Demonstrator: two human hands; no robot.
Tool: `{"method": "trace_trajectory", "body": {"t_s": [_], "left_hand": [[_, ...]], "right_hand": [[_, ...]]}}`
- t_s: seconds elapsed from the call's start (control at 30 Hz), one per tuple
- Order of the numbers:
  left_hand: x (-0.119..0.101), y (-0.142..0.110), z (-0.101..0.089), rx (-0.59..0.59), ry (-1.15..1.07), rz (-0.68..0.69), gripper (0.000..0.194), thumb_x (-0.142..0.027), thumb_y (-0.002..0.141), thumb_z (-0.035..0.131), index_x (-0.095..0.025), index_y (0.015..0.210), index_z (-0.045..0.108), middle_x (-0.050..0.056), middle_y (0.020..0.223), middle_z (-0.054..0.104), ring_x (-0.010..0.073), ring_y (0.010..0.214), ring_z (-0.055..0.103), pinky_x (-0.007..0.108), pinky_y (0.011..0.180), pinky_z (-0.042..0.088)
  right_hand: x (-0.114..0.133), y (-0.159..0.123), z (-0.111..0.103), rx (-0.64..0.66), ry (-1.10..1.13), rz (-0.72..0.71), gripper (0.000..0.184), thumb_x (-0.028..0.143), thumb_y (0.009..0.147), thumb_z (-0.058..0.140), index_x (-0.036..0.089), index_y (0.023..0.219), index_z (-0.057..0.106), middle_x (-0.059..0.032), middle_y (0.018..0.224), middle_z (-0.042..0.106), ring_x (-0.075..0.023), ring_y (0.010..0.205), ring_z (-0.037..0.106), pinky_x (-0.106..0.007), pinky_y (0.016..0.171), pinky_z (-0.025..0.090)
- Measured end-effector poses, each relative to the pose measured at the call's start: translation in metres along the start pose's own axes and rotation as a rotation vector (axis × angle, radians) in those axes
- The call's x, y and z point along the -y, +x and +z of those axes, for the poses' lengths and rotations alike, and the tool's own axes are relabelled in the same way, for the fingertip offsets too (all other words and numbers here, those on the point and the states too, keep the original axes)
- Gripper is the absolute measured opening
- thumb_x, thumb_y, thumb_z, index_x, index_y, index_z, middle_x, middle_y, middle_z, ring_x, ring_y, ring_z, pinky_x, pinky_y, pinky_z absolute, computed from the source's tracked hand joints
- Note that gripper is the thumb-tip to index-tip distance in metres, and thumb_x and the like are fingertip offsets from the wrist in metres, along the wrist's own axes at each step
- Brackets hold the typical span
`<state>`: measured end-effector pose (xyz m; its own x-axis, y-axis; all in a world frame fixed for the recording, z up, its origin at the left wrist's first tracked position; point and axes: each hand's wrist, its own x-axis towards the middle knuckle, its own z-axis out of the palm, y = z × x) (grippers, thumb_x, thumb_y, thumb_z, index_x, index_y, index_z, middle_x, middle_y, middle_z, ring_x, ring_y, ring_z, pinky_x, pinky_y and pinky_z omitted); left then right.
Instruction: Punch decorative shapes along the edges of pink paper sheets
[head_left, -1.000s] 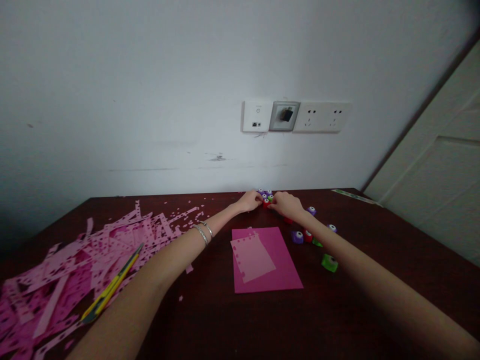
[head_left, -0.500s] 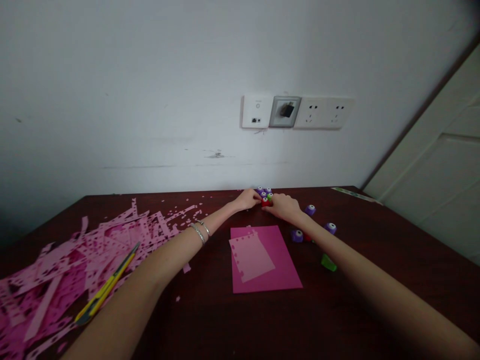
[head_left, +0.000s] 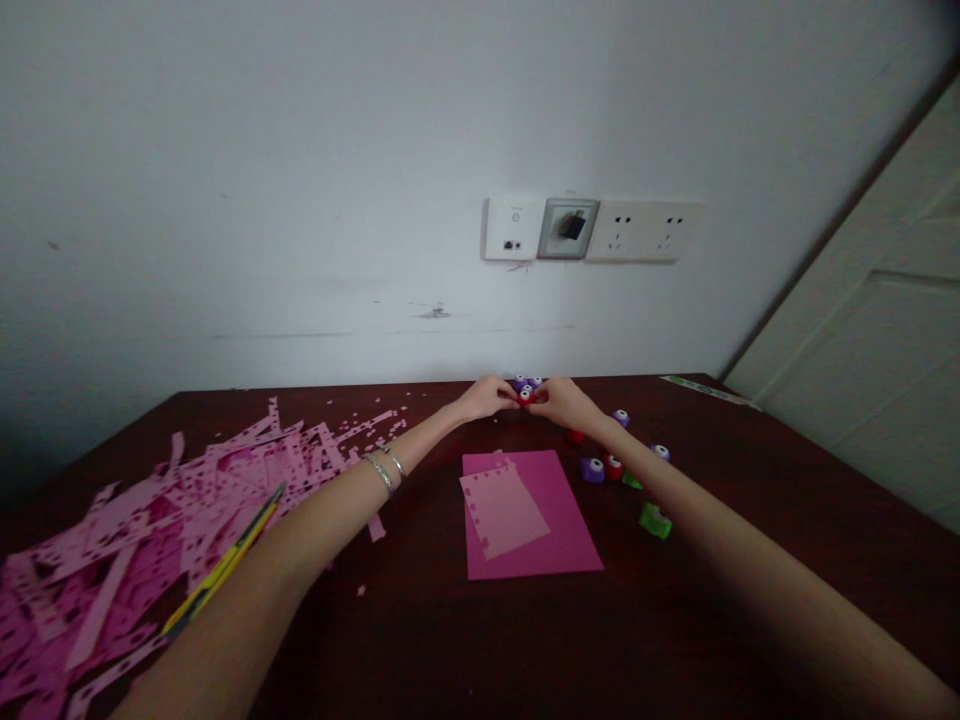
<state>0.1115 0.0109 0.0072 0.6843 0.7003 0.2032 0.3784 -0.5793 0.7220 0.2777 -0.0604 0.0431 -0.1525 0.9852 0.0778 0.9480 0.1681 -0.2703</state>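
At the back of the table, a small red craft punch [head_left: 526, 398] with a white top stands between my two hands. My left hand [head_left: 487, 398], with two silver bangles at the wrist, has its fingers closed on the punch's left side. From the other side my right hand [head_left: 564, 402] pinches the same punch. Purple craft punches [head_left: 520, 383] are grouped right behind it, partly hidden. Nearer to me lies a magenta sheet [head_left: 566, 520], with a lighter pink punched sheet [head_left: 506, 512] on top.
Punched pink paper scraps [head_left: 225, 490] cover the left side, with a yellow cutter knife [head_left: 225, 565] on them. Right of the sheets are a purple punch [head_left: 592, 470], a red punch [head_left: 613, 467] and a green punch [head_left: 655, 520]. A wall with sockets [head_left: 645, 232] rises behind.
My right hand has shifted slightly, its fingertips now pinching the red punch's right side. The green punch that showed beside it is out of sight. Another red punch shows by my right forearm.
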Motion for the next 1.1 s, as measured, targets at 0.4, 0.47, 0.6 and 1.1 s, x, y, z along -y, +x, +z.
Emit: {"method": "trace_trajectory", "body": {"t_s": [0.4, 0.47, 0.6, 1.1], "left_hand": [[-0.052, -0.067, -0.022, 0.047, -0.005, 0.094, 0.026, -0.027, 0.068, 0.063, -0.014, 0.090, 0.064, 0.003, 0.075, 0.060, 0.0093, 0.062, 0.051, 0.023, 0.059, 0.040], [-0.055, -0.078, -0.017, 0.026, 0.023, 0.099, 0.025, -0.027, 0.067, 0.063, -0.014, 0.088, 0.064, 0.003, 0.075, 0.058, 0.0088, 0.062, 0.050, 0.023, 0.059, 0.040], [-0.052, -0.093, -0.005, 0.000, 0.047, 0.070, 0.026, -0.030, 0.068, 0.063, -0.013, 0.088, 0.063, 0.002, 0.074, 0.056, 0.0086, 0.062, 0.049, 0.023, 0.059, 0.041], [-0.109, -0.184, 0.036, 0.044, 0.698, 0.078, 0.037, -0.039, 0.087, 0.033, -0.017, 0.108, 0.054, 0.011, 0.114, 0.049, 0.0263, 0.108, 0.039, 0.042, 0.091, 0.032]], "right_hand": [[0.023, -0.034, -0.032, 0.225, 0.263, -0.423, 0.023, 0.030, 0.074, 0.054, 0.012, 0.080, 0.068, -0.0005, 0.059, 0.056, -0.0095, 0.053, 0.043, -0.021, 0.050, 0.030], [0.025, -0.040, -0.026, 0.231, 0.243, -0.459, 0.021, 0.029, 0.075, 0.053, 0.013, 0.079, 0.067, -0.0010, 0.061, 0.058, -0.0095, 0.054, 0.045, -0.021, 0.051, 0.030], [0.027, -0.050, -0.014, 0.196, 0.167, -0.507, 0.019, 0.028, 0.076, 0.052, 0.014, 0.078, 0.066, -0.0022, 0.066, 0.060, -0.0108, 0.058, 0.048, -0.021, 0.053, 0.032], [0.017, -0.058, 0.008, 0.126, 0.122, -0.517, 0.022, 0.028, 0.081, 0.049, 0.015, 0.089, 0.065, -0.0052, 0.080, 0.060, -0.0140, 0.068, 0.052, -0.023, 0.061, 0.037]]}}
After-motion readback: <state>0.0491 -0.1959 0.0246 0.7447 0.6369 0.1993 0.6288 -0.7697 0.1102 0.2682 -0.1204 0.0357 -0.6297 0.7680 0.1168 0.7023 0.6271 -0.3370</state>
